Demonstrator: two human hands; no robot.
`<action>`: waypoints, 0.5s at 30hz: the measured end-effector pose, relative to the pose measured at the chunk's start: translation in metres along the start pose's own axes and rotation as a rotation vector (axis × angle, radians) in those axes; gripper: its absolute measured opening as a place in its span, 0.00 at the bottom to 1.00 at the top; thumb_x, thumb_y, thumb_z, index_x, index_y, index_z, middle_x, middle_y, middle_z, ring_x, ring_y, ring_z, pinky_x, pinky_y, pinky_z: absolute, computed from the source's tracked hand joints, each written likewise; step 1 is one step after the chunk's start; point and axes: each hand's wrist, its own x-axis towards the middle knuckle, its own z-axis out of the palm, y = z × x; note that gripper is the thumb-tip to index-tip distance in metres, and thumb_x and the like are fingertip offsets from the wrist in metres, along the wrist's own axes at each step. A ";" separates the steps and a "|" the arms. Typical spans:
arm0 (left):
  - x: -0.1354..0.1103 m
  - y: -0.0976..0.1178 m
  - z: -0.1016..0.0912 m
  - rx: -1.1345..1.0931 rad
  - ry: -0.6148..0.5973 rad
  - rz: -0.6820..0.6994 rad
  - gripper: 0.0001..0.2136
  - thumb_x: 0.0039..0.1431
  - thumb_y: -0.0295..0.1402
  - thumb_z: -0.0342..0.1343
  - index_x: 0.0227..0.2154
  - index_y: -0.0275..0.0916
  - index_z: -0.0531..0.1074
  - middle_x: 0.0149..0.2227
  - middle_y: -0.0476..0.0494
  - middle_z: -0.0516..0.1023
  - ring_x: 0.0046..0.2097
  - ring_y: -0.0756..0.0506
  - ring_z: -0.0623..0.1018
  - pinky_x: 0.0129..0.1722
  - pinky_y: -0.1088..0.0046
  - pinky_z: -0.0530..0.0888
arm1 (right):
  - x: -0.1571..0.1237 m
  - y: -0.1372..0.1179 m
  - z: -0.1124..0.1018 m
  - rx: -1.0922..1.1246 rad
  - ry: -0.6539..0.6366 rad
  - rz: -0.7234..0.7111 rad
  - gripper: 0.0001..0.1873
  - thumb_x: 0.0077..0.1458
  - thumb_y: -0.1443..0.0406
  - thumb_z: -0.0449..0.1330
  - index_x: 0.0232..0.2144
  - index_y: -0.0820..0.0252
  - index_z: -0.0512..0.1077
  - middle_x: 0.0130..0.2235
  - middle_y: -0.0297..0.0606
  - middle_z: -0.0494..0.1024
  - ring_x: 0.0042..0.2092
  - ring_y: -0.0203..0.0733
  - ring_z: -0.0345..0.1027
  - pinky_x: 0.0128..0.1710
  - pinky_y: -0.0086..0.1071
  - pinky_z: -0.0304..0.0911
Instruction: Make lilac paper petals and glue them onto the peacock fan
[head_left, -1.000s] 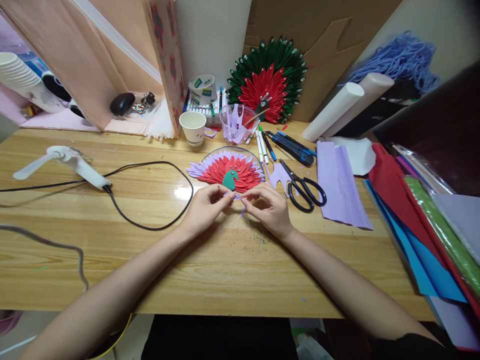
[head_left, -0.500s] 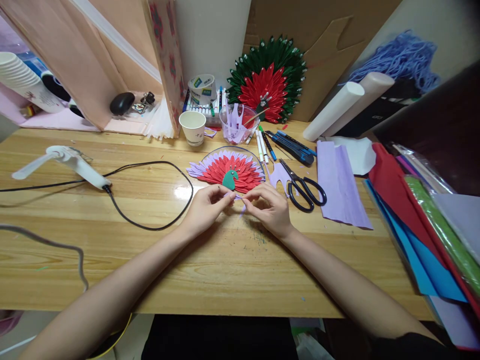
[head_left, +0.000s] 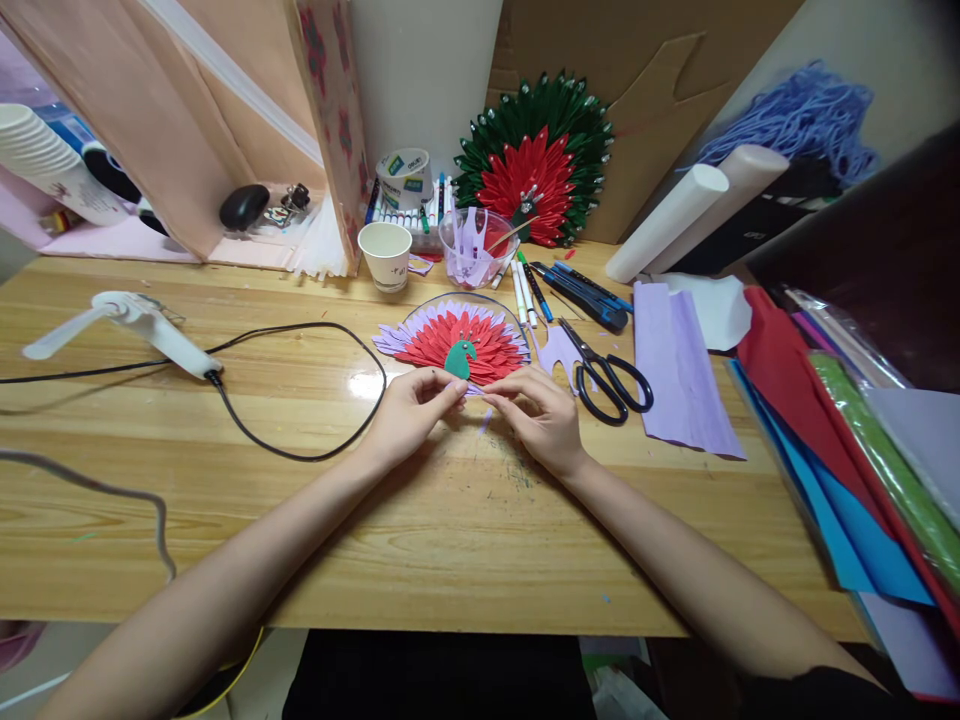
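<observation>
A small strip of purple crepe paper (head_left: 475, 390) is pinched between my two hands. My left hand (head_left: 414, 412) is closed on its left end, thumb against the fingers. On its right end my right hand (head_left: 541, 415) is closed in a pinch. Just beyond my fingers lies a paper peacock (head_left: 459, 358) with a green body and a fan of red and purple paper feathers on a round clear base. Another purple scrap (head_left: 486, 420) rests on the table below the strip.
Black-handled scissors (head_left: 611, 378) lie right of my hands, beside a purple paper sheet (head_left: 684, 370). A hot glue gun (head_left: 157, 330) with its cord lies at left. Behind stand a paper cup (head_left: 385, 256), a clear bowl (head_left: 480, 262) and a finished green-and-red peacock (head_left: 534, 160).
My fingers have shifted slightly around the purple strip, which now lies straighter between them. The peacock and tools have stayed put.
</observation>
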 end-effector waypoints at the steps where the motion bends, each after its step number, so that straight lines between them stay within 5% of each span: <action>1: 0.000 0.000 0.000 -0.003 0.001 -0.001 0.10 0.51 0.38 0.56 0.26 0.34 0.71 0.25 0.48 0.73 0.29 0.52 0.72 0.32 0.76 0.69 | 0.000 0.000 0.000 -0.002 0.002 0.001 0.04 0.51 0.68 0.60 0.31 0.56 0.74 0.30 0.36 0.76 0.33 0.40 0.68 0.34 0.36 0.62; 15: -0.001 0.001 0.000 0.006 -0.010 0.029 0.09 0.51 0.37 0.56 0.27 0.34 0.71 0.26 0.48 0.73 0.30 0.52 0.72 0.32 0.76 0.69 | 0.001 0.000 0.000 0.024 0.011 0.012 0.03 0.50 0.69 0.61 0.30 0.57 0.73 0.29 0.36 0.75 0.32 0.39 0.66 0.32 0.34 0.62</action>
